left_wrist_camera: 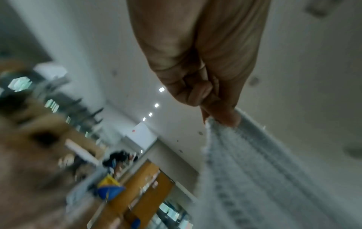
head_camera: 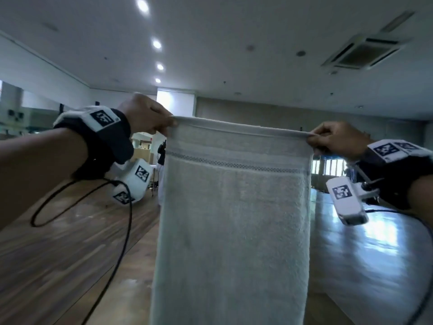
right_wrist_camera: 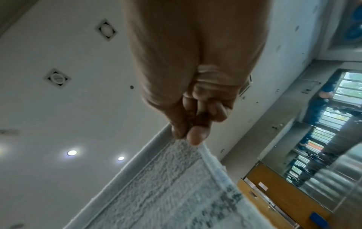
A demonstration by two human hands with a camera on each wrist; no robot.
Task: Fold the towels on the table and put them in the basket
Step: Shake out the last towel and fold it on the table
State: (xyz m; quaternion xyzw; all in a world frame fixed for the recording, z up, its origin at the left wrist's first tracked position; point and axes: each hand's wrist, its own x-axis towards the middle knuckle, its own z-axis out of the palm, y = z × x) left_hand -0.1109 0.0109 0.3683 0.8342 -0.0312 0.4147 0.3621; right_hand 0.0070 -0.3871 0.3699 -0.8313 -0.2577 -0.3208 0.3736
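Note:
A white towel (head_camera: 234,219) with a grey woven band near its top hangs straight down in front of me, stretched by its top edge. My left hand (head_camera: 150,118) pinches the top left corner between thumb and fingers, seen close in the left wrist view, where the left hand (left_wrist_camera: 211,99) holds the towel (left_wrist_camera: 245,170). My right hand (head_camera: 332,137) pinches the top right corner. In the right wrist view the right hand (right_wrist_camera: 192,124) grips the towel (right_wrist_camera: 166,186) at its hem. The towel's lower end runs out of the head view. No basket is in view.
A wooden floor (head_camera: 58,254) spreads below at the left and a glossy pale surface (head_camera: 375,242) lies at the right. Black cables (head_camera: 112,231) hang from both wrists. The ceiling with round lights and a vent fills the upper half. Shelves and windows stand far back.

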